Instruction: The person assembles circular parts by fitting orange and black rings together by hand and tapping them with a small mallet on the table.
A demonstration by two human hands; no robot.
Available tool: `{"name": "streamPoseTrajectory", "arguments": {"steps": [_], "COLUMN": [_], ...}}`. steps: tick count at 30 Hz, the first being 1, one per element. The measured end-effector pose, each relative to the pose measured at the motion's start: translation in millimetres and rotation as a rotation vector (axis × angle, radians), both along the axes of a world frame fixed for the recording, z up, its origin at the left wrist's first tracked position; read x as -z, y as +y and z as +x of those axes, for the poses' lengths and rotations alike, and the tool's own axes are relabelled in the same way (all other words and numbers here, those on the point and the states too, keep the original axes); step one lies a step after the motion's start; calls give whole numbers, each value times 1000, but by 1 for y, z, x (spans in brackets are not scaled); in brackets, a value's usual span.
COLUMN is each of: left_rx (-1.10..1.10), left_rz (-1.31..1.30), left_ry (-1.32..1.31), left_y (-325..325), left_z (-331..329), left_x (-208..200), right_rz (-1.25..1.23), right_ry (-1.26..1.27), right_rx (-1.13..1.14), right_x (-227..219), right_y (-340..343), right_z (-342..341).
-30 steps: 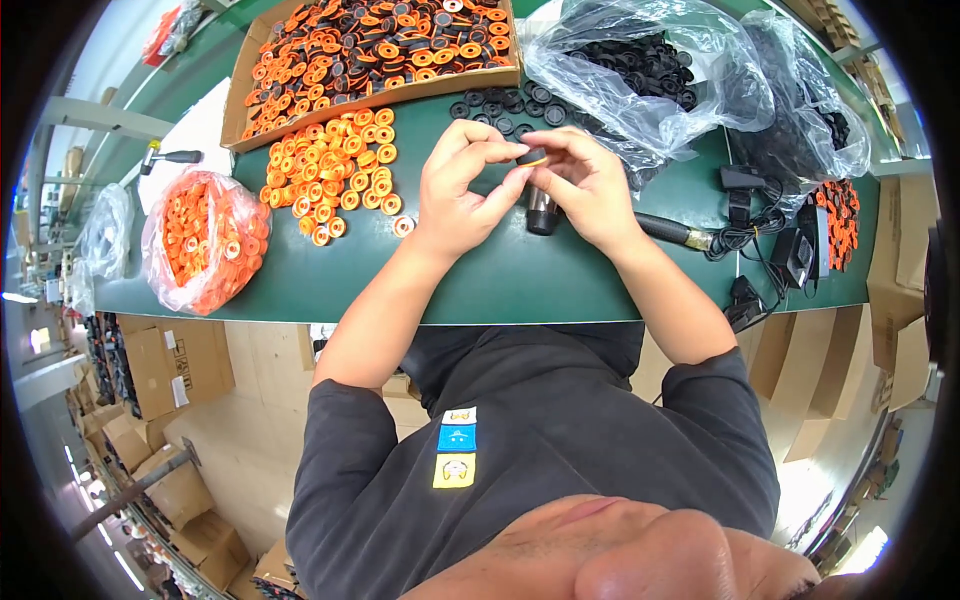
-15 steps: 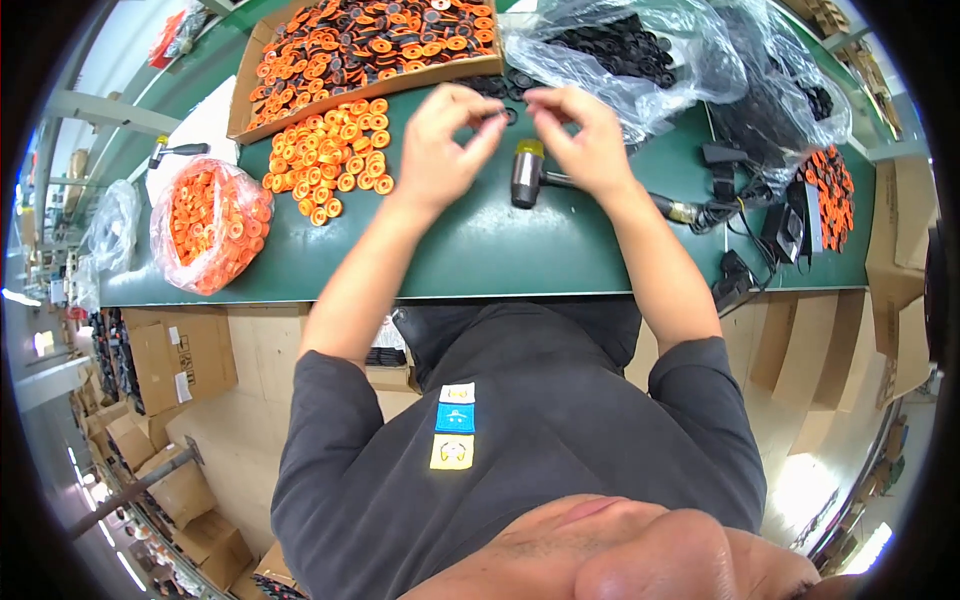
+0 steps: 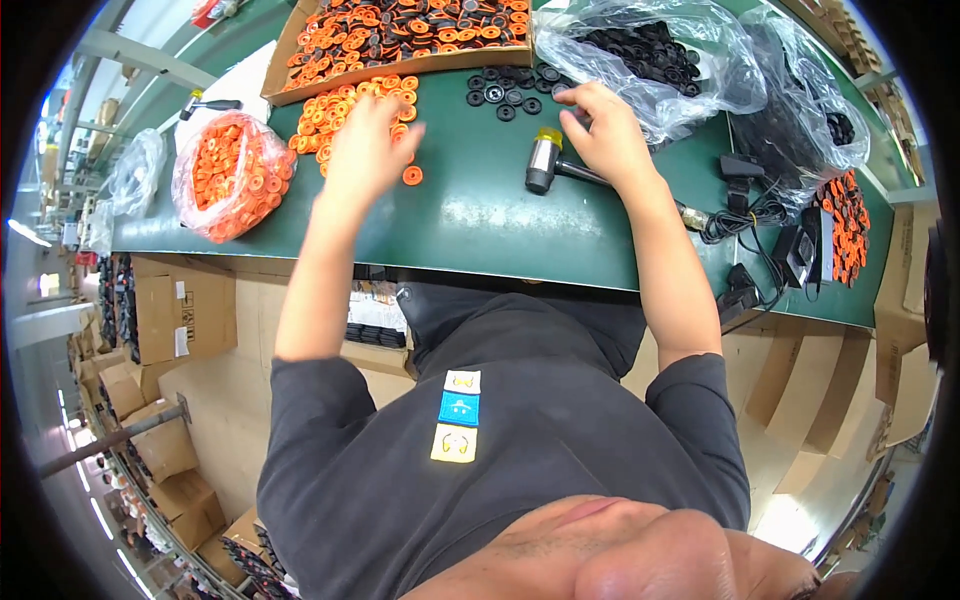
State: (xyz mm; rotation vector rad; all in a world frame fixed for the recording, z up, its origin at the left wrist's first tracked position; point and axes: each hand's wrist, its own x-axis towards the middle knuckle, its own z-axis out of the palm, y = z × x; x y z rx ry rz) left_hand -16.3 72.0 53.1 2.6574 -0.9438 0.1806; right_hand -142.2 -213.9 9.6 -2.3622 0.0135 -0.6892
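My left hand (image 3: 372, 150) is over the loose pile of orange ring-shaped parts (image 3: 318, 112), fingers apart and slightly blurred. One orange ring (image 3: 412, 176) lies apart, just right of that hand. My right hand (image 3: 608, 132) is beside several loose black discs (image 3: 506, 112); its thumb and forefinger are apart, with the forefinger's tip close to a disc at the group's right side. I see nothing held in either hand. Between my forearms lies a mallet (image 3: 543, 162) with a metal-and-yellow head, its dark handle running under my right wrist.
Behind the pile stands a cardboard box (image 3: 400, 78) of orange-and-black parts. A clear bag of orange rings (image 3: 230, 175) sits at left. Plastic bags of black parts (image 3: 640, 60) lie at back right, above cables and a power adapter (image 3: 797, 255). More orange-and-black parts (image 3: 848, 225) lie far right.
My left hand has moved left, away from my right hand, to the orange pile. My right hand stays near the black discs, which now show more fully. The whole view has shifted slightly.
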Motion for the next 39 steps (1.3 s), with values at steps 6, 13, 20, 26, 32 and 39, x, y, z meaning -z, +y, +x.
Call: {"name": "streamPoseTrajectory", "arguments": {"steps": [6,13,20,26,32,39], "left_rx": [130,414,312,371,378,366], "left_rz": [-138,-284,-830,-783,-812,-846], "left_ry": [4,52,800,988,1115,1135], "left_y": [32,-33,-100,-88,-84,-83], "left_z": [-64,-33,22,3,3,2], "left_x": [38,31,46,54,54,55], "right_rz": [-8,-252,-235,345,433,394], "right_ry": [98,94,311,185,54,20], "right_rx": [-26,150,83,9,-33,-29], "right_x": [2,16,-5,-4,-12,-15], "right_y": [12,6,10,6,25,33], "right_z": [7,28,45,24,21,20]}}
